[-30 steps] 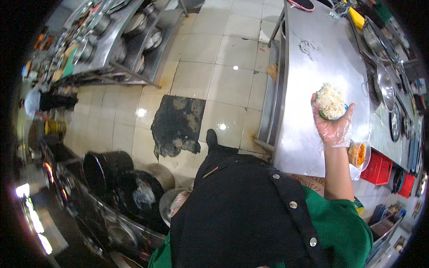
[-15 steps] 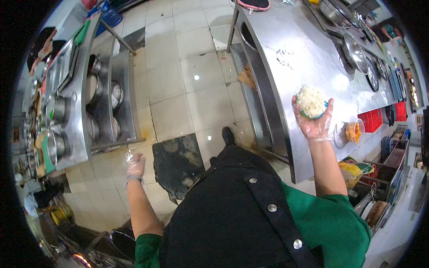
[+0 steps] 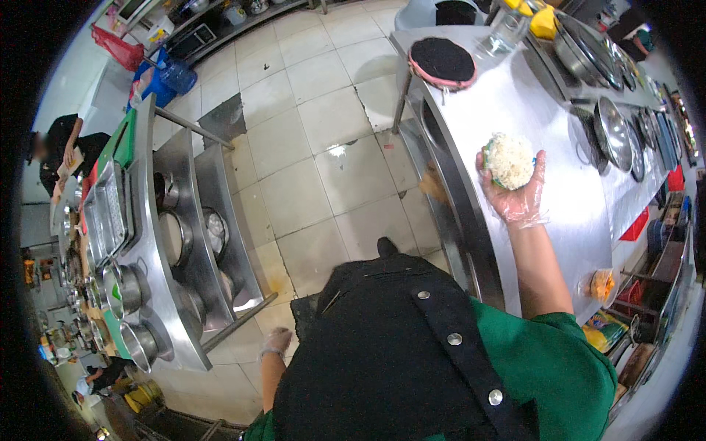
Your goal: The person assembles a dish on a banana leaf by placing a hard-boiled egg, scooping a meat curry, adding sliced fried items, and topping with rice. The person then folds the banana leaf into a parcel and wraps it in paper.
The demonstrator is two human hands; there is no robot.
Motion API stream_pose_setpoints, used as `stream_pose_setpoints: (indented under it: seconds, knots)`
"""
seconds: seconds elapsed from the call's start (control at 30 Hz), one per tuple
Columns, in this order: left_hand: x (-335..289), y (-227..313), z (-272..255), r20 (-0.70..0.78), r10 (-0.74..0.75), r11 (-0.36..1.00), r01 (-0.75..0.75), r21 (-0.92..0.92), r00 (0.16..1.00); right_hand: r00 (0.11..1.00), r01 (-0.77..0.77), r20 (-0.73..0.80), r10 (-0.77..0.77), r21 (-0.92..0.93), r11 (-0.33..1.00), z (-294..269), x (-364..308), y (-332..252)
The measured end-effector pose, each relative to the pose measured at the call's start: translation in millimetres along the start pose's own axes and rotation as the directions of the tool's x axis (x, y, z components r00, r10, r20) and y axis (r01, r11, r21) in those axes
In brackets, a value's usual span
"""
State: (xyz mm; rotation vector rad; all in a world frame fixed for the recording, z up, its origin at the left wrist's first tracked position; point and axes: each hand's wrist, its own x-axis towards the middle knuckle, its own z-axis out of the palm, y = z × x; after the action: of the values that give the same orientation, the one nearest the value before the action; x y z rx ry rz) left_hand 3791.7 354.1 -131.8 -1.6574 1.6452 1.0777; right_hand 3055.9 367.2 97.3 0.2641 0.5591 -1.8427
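My right hand (image 3: pixel 519 192), in a thin clear glove, holds up a small green bowl heaped with white cooked rice (image 3: pixel 509 160) over the long steel counter (image 3: pixel 544 110). My left hand (image 3: pixel 276 342), gloved too, hangs low at my side above the tiled floor, fingers loosely curled and holding nothing. My black apron and green shirt fill the lower middle of the view.
A round black-topped board with a pink rim (image 3: pixel 443 62) lies at the counter's far end. Steel bowls and pans (image 3: pixel 612 132) line its right side. On my left stands a steel rack (image 3: pixel 176 242) with pots and trays. Other people (image 3: pixel 70 151) work at far left.
The view has swung further along the counter. My right hand still carries the rice bowl, now higher over the counter. My left hand has dropped closer to my side.
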Motion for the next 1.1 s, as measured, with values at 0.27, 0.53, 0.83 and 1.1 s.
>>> stream_pose_setpoints:
  seconds: [0.27, 0.53, 0.83, 1.1]
  knots:
    - [62, 47, -91, 0.017, -0.155, 0.982, 0.156, -0.11, 0.988, 0.995, -0.037, 0.088, 0.038, -0.015, 0.999, 104, 159, 58]
    - [268, 126, -383, -0.103, 0.079, 0.934, -0.037, 0.356, 0.992, 0.986, 0.161, 0.033, -0.164, 0.071, 0.984, 172, 248, 78]
    - [391, 438, -628, -0.36, 0.325, 0.905, -0.398, -0.151, 0.874, 0.919, 0.391, -0.148, -0.366, 0.22, 0.894, 170, 325, 50]
    - [522, 485, -663, -0.09, 0.291, 0.942, -0.268, 0.203, 0.953, 0.942, 0.334, -0.05, -0.331, 0.21, 0.919, 228, 502, -36]
